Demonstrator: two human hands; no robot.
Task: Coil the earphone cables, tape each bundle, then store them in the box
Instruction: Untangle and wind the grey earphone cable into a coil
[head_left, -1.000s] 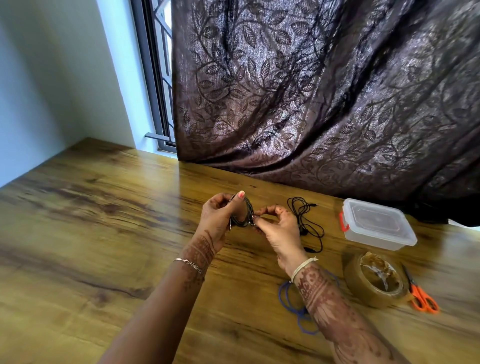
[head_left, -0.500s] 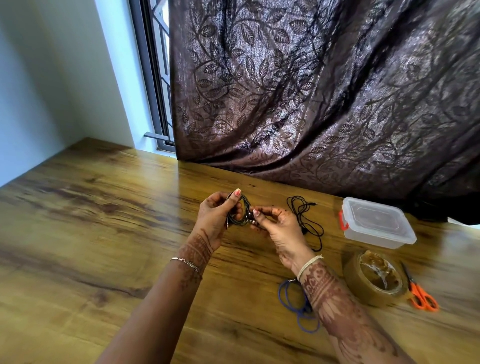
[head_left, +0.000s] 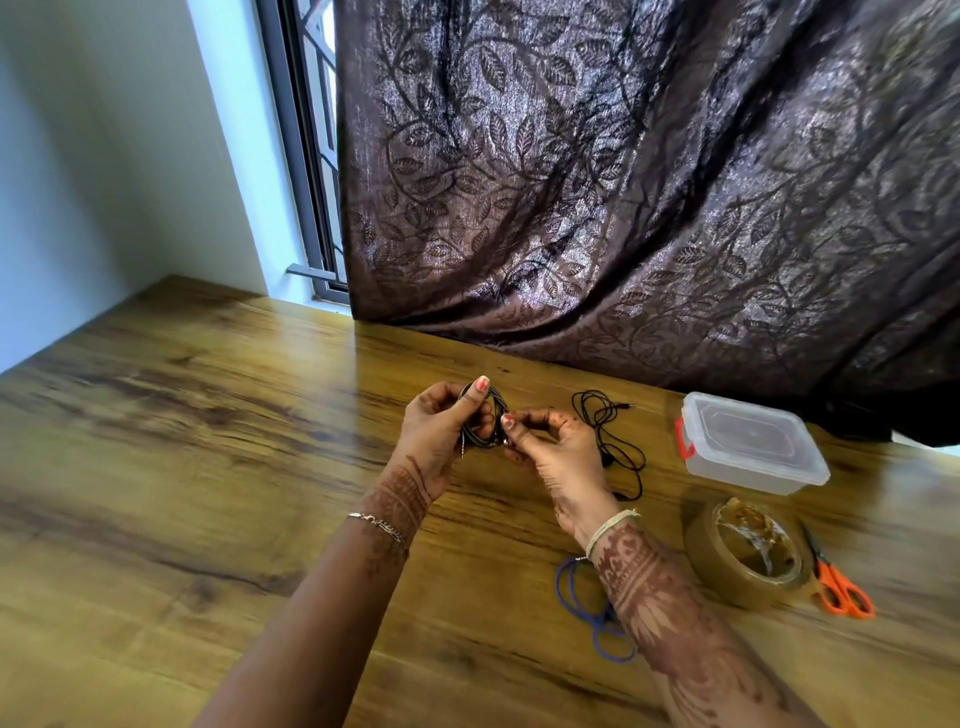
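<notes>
Above the middle of the wooden table (head_left: 208, 441), my left hand (head_left: 441, 436) grips a small coil of black earphone cable (head_left: 491, 397), thumb laid over the loops. My right hand (head_left: 556, 447) pinches the right side of the same coil with thumb and forefinger. A loose black earphone cable (head_left: 608, 431) lies on the table just right of my hands. A blue cable (head_left: 587, 608) lies partly hidden under my right forearm. The clear plastic box (head_left: 748, 441), lid on and red latch at its left end, stands at the right.
A roll of brown tape (head_left: 748, 561) lies in front of the box, with orange-handled scissors (head_left: 836, 582) to its right. A dark leaf-patterned curtain (head_left: 623, 182) hangs down onto the table's far edge. A window frame and pale wall are at the left.
Both hands stay on the black coil with small finger shifts; my left thumb lies higher across the loops and my right fingers pinch its side closer. The view drifted slightly.
</notes>
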